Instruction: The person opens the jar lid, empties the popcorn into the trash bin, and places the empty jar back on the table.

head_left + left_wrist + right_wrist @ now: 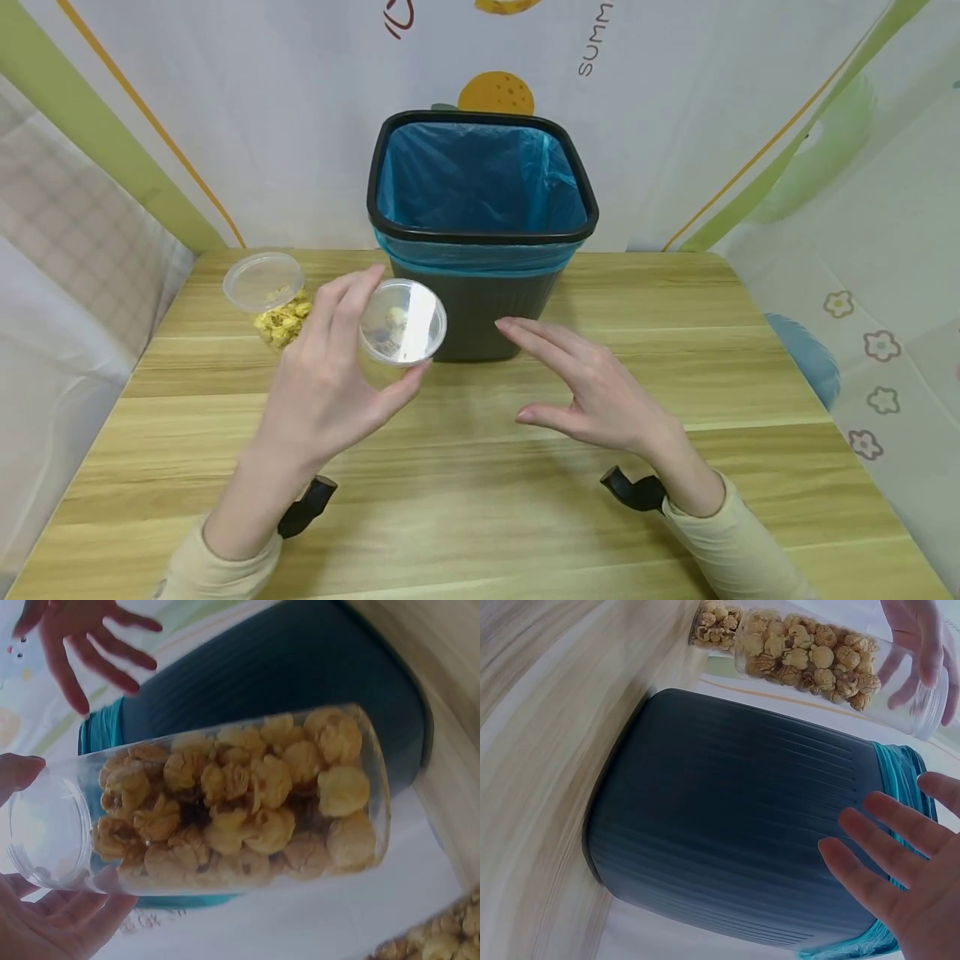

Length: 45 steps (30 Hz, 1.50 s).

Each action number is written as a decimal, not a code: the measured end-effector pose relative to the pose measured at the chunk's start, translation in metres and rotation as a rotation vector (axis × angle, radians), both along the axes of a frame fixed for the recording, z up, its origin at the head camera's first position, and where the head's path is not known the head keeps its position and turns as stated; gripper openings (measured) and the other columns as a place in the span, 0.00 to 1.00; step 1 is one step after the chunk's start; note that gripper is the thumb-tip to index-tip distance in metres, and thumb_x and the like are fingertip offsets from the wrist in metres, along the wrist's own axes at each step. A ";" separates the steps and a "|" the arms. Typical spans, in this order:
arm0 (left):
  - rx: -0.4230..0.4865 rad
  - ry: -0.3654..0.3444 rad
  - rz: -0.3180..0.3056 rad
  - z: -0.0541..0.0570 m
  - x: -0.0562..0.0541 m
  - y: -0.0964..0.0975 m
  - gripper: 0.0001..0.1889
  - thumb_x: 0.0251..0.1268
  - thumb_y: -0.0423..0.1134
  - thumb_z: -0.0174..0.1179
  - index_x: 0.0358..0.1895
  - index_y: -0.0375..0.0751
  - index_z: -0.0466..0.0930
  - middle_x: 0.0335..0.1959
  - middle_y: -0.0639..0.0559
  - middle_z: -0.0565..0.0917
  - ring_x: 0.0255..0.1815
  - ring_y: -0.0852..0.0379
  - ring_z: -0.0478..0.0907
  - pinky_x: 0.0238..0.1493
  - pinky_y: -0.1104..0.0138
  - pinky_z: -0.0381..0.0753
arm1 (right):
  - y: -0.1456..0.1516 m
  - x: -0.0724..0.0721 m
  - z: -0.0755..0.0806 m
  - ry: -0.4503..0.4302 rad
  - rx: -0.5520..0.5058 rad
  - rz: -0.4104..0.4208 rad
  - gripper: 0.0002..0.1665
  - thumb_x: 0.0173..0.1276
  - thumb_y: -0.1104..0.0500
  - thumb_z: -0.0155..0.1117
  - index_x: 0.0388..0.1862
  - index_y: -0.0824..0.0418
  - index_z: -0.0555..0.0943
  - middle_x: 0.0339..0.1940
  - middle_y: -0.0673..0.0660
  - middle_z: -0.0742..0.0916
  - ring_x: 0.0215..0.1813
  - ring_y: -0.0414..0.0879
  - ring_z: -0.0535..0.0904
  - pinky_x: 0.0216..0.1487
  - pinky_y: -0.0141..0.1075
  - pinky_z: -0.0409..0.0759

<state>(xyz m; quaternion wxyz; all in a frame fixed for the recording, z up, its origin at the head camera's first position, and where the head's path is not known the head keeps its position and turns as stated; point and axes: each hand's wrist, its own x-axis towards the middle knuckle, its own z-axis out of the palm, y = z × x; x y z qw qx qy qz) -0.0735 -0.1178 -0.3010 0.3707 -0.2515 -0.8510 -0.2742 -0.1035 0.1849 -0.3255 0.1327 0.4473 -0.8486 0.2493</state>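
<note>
My left hand (326, 375) grips a clear cylindrical jar of popcorn (240, 802) near its lidded end, thumb on one side and fingers on the other. The jar's clear lid (402, 322) faces up in the head view, and popcorn fills most of the jar in both wrist views. With fingers extended and thumb apart, my right hand (592, 383) hovers to the right and holds nothing. A second clear jar of popcorn (283, 321), with a translucent lid (263, 282), stands on the table left of the left hand.
A dark bin (480, 308) with a black rim and a blue liner (480, 179) stands at the back middle of the wooden table (465, 517). Printed curtains (300, 108) hang behind and at both sides.
</note>
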 end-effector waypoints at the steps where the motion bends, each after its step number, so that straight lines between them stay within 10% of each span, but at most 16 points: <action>1: -0.009 0.014 -0.009 -0.001 0.000 0.003 0.50 0.40 0.42 0.80 0.72 0.34 0.66 0.60 0.34 0.77 0.56 0.40 0.80 0.43 0.46 0.88 | 0.000 0.000 0.000 -0.002 -0.001 -0.004 0.49 0.71 0.26 0.52 0.82 0.52 0.64 0.78 0.53 0.75 0.76 0.50 0.74 0.70 0.50 0.78; 18: -0.160 0.234 -0.079 -0.022 0.005 0.044 0.49 0.36 0.41 0.83 0.67 0.32 0.68 0.56 0.37 0.80 0.51 0.42 0.81 0.50 0.54 0.87 | -0.008 0.004 -0.003 -0.117 -0.158 0.014 0.56 0.58 0.50 0.81 0.81 0.60 0.62 0.74 0.60 0.78 0.70 0.51 0.78 0.57 0.41 0.87; 24: -0.232 0.228 -0.078 -0.030 0.011 0.056 0.49 0.42 0.49 0.83 0.68 0.33 0.68 0.57 0.40 0.80 0.53 0.44 0.82 0.51 0.57 0.87 | -0.015 0.009 -0.006 -0.145 -0.185 0.021 0.53 0.67 0.33 0.66 0.80 0.61 0.64 0.73 0.57 0.79 0.67 0.49 0.80 0.53 0.40 0.88; 33: -0.294 0.234 -0.081 -0.038 0.015 0.065 0.49 0.47 0.52 0.80 0.71 0.34 0.68 0.58 0.41 0.81 0.55 0.45 0.81 0.51 0.59 0.85 | -0.024 0.018 -0.011 -0.133 -0.197 -0.018 0.53 0.57 0.42 0.81 0.75 0.61 0.68 0.65 0.56 0.84 0.58 0.46 0.84 0.47 0.32 0.87; 45: -0.221 0.142 -0.149 -0.041 0.010 0.063 0.54 0.48 0.55 0.81 0.74 0.30 0.63 0.68 0.40 0.77 0.66 0.44 0.76 0.69 0.55 0.78 | -0.019 0.014 -0.010 -0.144 -0.300 -0.030 0.47 0.62 0.38 0.73 0.70 0.65 0.72 0.58 0.58 0.85 0.54 0.48 0.84 0.42 0.35 0.90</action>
